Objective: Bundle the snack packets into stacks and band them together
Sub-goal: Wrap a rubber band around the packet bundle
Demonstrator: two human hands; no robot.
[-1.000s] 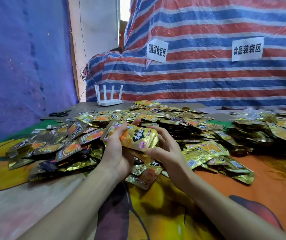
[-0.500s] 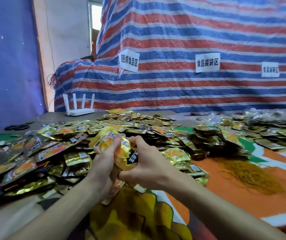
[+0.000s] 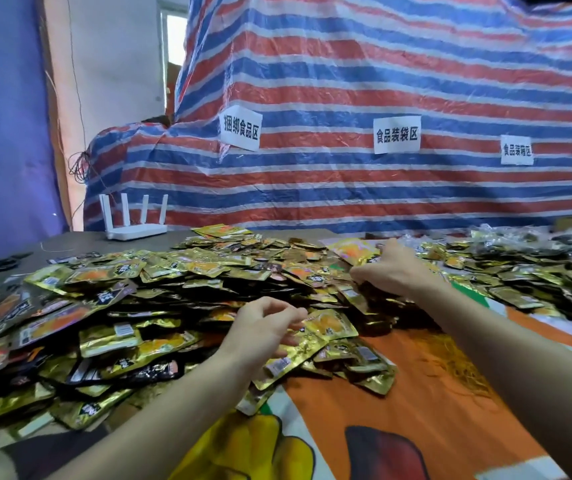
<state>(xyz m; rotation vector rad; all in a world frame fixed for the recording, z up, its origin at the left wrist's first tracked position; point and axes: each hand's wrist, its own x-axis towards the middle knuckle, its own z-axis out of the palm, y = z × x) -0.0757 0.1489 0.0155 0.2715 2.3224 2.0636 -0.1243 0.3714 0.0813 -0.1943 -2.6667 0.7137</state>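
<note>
A broad heap of gold foil snack packets (image 3: 180,289) covers the table from 9 o'clock to the centre, lying on an orange and yellow printed cloth (image 3: 398,427). A second, darker spread of packets (image 3: 519,275) lies at 2 to 3 o'clock. A tangle of thin yellow bands (image 3: 450,362) rests on the cloth at 4 o'clock, just beside the right forearm, which crosses in front of part of it. Beyond the heap at 11 o'clock stands a white four-antenna router (image 3: 132,225), and behind it hangs a red, blue and white striped tarpaulin (image 3: 381,81) bearing white paper signs (image 3: 397,135). The left hand (image 3: 263,329) sits low at the heap's near edge, about 6 o'clock, its curled fingers pinching the edge of a gold packet with an orange picture (image 3: 329,323). The right hand (image 3: 393,268) reaches toward 1 o'clock, well apart from the left, its fingers curled and gripping the near end of a flat gold and orange packet (image 3: 355,251) on top of the heap. Half a second ago both hands were pressed together at the centre, clasping one small stack of packets; now they have separated, and more signs show at the right.
</note>
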